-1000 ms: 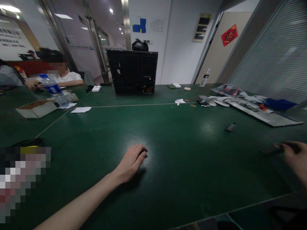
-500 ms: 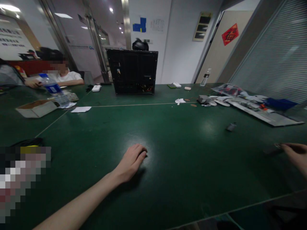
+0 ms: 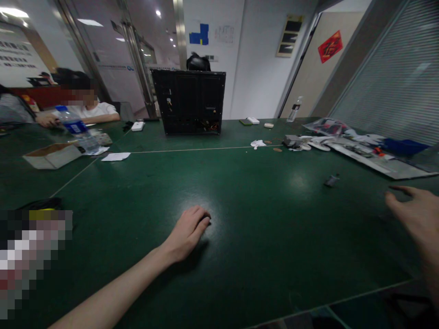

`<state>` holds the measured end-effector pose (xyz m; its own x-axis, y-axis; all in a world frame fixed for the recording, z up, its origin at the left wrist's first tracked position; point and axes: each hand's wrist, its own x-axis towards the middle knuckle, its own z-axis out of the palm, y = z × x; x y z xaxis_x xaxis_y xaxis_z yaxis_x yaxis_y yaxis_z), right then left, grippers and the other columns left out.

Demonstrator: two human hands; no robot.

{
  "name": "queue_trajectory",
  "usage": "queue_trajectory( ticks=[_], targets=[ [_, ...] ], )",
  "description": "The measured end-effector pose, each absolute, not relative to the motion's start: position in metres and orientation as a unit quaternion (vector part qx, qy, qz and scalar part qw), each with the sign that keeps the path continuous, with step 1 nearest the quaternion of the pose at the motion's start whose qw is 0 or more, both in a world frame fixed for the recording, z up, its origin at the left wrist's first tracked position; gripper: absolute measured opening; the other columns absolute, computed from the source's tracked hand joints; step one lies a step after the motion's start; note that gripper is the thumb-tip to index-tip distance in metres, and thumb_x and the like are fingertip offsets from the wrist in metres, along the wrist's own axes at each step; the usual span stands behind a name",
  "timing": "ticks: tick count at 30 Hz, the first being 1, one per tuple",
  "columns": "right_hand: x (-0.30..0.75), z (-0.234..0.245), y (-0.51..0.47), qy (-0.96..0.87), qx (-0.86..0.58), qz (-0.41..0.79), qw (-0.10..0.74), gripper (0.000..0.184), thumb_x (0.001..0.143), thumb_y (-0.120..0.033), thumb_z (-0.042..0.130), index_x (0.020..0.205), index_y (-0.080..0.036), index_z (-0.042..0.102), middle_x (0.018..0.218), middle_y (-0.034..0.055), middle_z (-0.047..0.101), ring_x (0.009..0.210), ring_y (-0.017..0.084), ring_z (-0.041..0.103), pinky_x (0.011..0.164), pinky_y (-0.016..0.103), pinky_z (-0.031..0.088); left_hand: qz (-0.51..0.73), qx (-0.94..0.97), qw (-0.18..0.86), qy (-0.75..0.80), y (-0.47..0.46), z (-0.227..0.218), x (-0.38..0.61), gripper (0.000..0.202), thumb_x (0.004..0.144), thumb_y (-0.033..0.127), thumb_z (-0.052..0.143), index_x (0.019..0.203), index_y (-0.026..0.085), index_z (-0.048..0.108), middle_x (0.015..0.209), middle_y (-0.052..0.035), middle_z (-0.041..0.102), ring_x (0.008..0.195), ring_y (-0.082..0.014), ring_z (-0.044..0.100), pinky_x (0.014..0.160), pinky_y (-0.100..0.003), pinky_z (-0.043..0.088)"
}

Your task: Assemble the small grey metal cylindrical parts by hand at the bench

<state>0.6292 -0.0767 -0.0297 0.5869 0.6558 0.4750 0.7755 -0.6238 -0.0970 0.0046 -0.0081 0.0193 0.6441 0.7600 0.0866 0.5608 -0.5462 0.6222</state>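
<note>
My left hand (image 3: 188,230) rests on the green table (image 3: 254,269), fingers loosely bent and the thumb apart from them. I see no object in it, though the fingertips are partly hidden. At the right edge my right hand (image 3: 413,210) hovers over the table, blurred, with thumb and index finger spread and nothing between them. A small grey part (image 3: 331,181), perhaps a block with a peg on top, lies to the left of this hand and is not touched. A dim dark patch under the right hand is too blurred to name.
Across the table stands a black panel-backed case (image 3: 192,100). To the left are a water bottle (image 3: 73,125), an open box (image 3: 51,156) and a seated person (image 3: 92,109). Papers and parts lie on a white board (image 3: 394,169) at right, near a blue tray (image 3: 404,146).
My right hand has moved up, and its thumb and index finger have spread; a dark flat thing at its fingertips earlier is no longer there. The left hand has stayed put.
</note>
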Motion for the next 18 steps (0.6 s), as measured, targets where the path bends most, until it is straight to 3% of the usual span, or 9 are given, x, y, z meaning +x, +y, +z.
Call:
queue_trajectory(
  ticks=[3,10,18],
  targets=[
    [0.602,-0.013,-0.043,-0.410,-0.887,-0.171,0.128,0.051,0.079,-0.044,0.051,0.118,-0.013,0.061,0.112,0.0242,0.059,0.094,0.034,0.054,0.064,0.040,0.036,0.174,0.861,0.284,0.384,-0.008,0.019,0.005,0.034,0.096,0.035,0.026,0.097,0.019,0.056,0.098,-0.0077,0.057,0.094,-0.0226,0.051,0.087,-0.039,0.040],
    [0.577,-0.008,0.020,-0.466,-0.877,-0.026,0.110,0.071,0.082,-0.049,0.050,0.134,-0.002,0.041,0.116,0.0286,0.054,0.092,0.030,0.054,0.072,0.037,0.035,0.178,0.864,0.281,0.378,-0.006,0.015,0.004,0.032,0.097,0.034,0.028,0.098,0.019,0.056,0.099,-0.0067,0.057,0.094,-0.0218,0.051,0.086,-0.037,0.040],
    [0.555,-0.016,0.028,-0.458,-0.878,0.020,0.134,0.049,0.083,-0.035,0.051,0.118,-0.001,0.054,0.105,0.0256,0.060,0.080,0.025,0.057,0.068,0.035,0.037,0.177,0.868,0.274,0.375,-0.006,0.013,0.002,0.030,0.097,0.033,0.029,0.100,0.018,0.056,0.099,-0.0069,0.056,0.095,-0.0215,0.050,0.086,-0.037,0.040]
  ],
)
